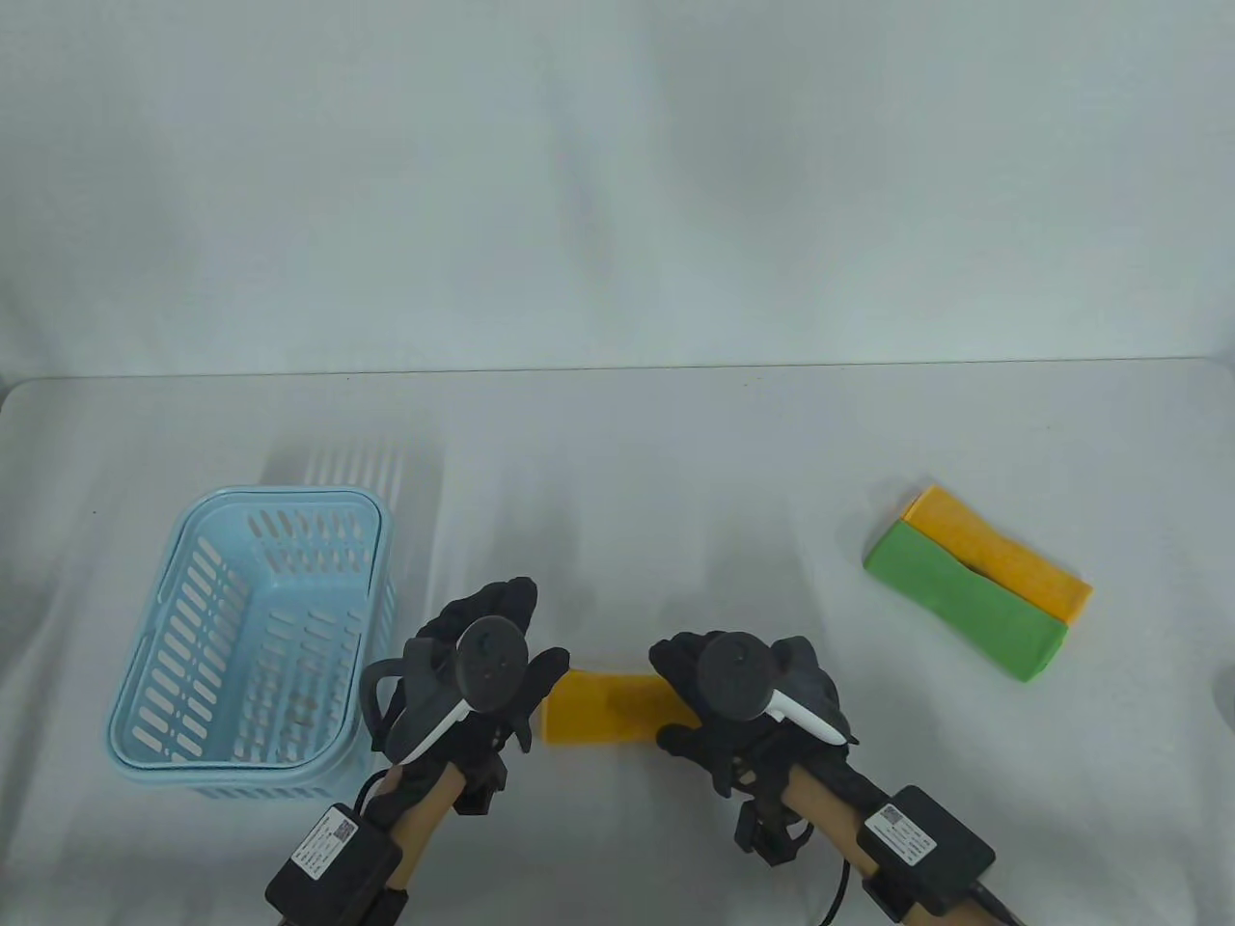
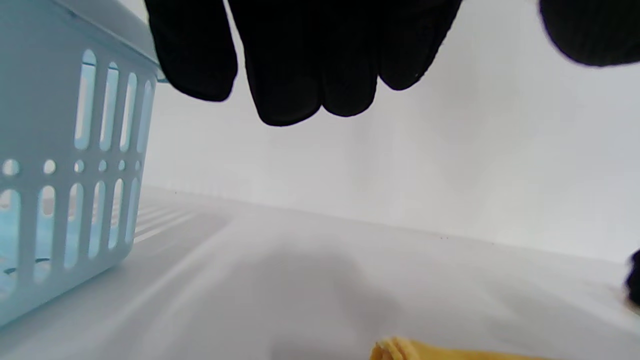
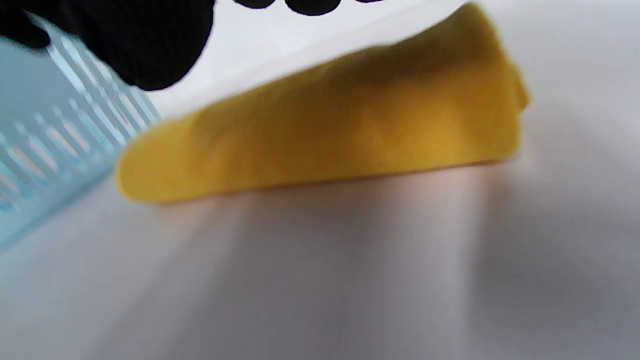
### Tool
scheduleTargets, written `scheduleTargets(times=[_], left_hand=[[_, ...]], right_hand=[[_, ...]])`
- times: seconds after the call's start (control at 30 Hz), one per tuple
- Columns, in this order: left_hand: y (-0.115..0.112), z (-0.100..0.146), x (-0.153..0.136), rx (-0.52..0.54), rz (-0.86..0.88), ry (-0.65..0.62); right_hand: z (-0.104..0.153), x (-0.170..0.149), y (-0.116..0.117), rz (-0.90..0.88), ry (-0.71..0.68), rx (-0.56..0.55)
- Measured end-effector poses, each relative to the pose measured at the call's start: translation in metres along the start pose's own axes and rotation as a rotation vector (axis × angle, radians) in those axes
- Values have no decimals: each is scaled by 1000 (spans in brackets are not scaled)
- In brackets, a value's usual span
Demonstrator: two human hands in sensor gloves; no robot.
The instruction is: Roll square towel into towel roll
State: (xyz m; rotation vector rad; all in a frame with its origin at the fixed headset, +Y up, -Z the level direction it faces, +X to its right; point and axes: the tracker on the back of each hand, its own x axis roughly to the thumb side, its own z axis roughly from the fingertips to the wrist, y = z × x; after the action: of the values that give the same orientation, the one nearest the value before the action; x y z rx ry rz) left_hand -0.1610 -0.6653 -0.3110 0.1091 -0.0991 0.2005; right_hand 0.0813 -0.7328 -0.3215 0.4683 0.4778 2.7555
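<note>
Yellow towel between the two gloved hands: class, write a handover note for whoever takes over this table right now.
Left hand: open, fingers hanging above the table, holding nothing, beside the towel's left end.
Right hand: over the towel's right end; whether it grips cannot be told.
Yellow towel: already a roll, lying on the table between the hands.
Blue basket: left of the hands, no towel seen inside.
Green towel and orange towel: folded, far right, untouched.
Left: probably roll those two.
</note>
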Motion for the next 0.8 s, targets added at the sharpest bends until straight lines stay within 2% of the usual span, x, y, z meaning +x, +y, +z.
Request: scheduleTargets(times=[0.13, 0.4, 0.47, 0.53, 0.8], left_hand=[[1, 1, -1, -9, 15, -2], [1, 0, -1, -16, 25, -5], [0, 0, 0, -21, 17, -9], [0, 0, 0, -23, 13, -13], [-1, -1, 1, -17, 15, -17]], right_hand=[[-25, 18, 15, 139, 57, 91], [-43, 33, 30, 346, 137, 114], [-46, 36, 30, 322, 128, 66], [-47, 35, 28, 304, 145, 70], [-59, 28, 23, 169, 196, 157]])
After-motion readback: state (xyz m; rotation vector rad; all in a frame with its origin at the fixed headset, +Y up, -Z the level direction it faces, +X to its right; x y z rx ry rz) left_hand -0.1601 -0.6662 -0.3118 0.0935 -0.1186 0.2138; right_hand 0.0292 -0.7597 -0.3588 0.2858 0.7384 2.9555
